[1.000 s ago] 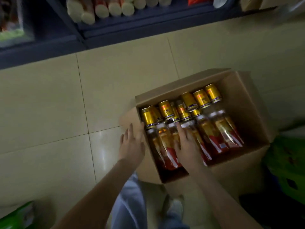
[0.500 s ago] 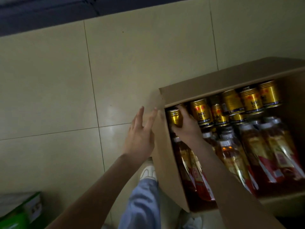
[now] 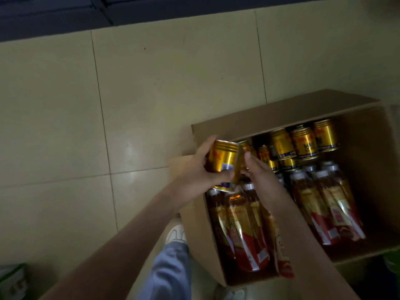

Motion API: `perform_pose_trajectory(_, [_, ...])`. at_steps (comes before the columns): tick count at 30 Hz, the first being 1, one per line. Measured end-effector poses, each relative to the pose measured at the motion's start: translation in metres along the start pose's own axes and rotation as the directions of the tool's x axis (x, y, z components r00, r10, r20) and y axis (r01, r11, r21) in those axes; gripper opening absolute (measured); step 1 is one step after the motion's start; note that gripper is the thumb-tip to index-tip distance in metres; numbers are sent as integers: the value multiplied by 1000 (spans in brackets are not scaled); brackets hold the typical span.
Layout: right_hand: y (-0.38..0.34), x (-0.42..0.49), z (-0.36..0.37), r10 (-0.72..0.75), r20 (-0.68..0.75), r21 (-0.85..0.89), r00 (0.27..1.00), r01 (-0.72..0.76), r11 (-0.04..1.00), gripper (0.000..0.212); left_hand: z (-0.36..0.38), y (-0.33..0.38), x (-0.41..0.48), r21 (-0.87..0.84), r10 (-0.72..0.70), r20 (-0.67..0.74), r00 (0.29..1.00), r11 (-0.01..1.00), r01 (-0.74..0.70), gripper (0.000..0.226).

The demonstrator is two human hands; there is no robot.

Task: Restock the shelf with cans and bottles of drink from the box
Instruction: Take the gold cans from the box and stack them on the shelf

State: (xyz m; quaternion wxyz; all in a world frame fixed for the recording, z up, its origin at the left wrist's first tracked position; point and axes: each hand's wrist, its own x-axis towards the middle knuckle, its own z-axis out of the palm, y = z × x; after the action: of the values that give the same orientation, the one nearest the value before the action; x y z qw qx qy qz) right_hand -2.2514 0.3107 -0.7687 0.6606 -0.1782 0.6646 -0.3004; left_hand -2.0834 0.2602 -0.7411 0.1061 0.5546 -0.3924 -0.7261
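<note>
- The tiled floor (image 3: 151, 105) lies bare to the left of the box, and the dark shelf base (image 3: 151, 9) is well apart at the top. A can carried across could drop onto hard tile and dent or roll.
- The left hand (image 3: 194, 176) grips a gold can (image 3: 224, 159), with fingers curled round its side. It holds the can tilted over the left edge of the cardboard box (image 3: 281, 113), near the far left corner. The hold covers only part of the can's smooth wall, so it could slip.
- The right hand (image 3: 263, 176) is just beside that can, thumb up against a second gold sliver. Its fingers are hidden, so I cannot tell whether it holds anything. If both hands share one can, a mistimed release could let it fall onto the bottles.
- The other gold cans (image 3: 303, 144) stand in a row along the far wall. A knock from the wrist could topple them.
- The bottles (image 3: 324, 204) lie packed side by side on the box bottom. Their film labels look loose and might snag or tear.
</note>
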Motion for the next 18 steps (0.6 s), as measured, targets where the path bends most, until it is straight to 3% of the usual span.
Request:
perform_pose_trajectory(2, [10, 38, -6, -86, -197, -461, 977, -15, 887, 51, -9, -2, 1, 0, 42, -109, 993, 999, -43, 92])
perform_pose_trajectory(4, [21, 67, -8, -42, -239, -680, 970, -136, 721, 75, -17, -2, -3, -25, 81, -139, 987, 996, -86, 84])
perform_pose_trajectory(6, [30, 88, -9, 62, -245, -730, 968, -226, 645, 92, -27, 0, -7, -50, 92, -173, 981, 993, -102, 80])
perform_pose_trajectory(8, [33, 102, -11, 55, -278, -735, 959, -249, 631, 89, -38, -2, -8, -49, 75, -191, 979, 995, -86, 81])
perform_pose_trajectory(13, [18, 80, -6, -85, -311, -785, 947, -205, 585, 76, -59, -4, -31, -84, 18, -206, 978, 996, -36, 84])
perform_pose_trajectory(18, [-34, -49, 3, -285, -263, -778, 922, -28, 628, 85, -38, 25, -99, -157, -42, -174, 984, 987, 14, 84])
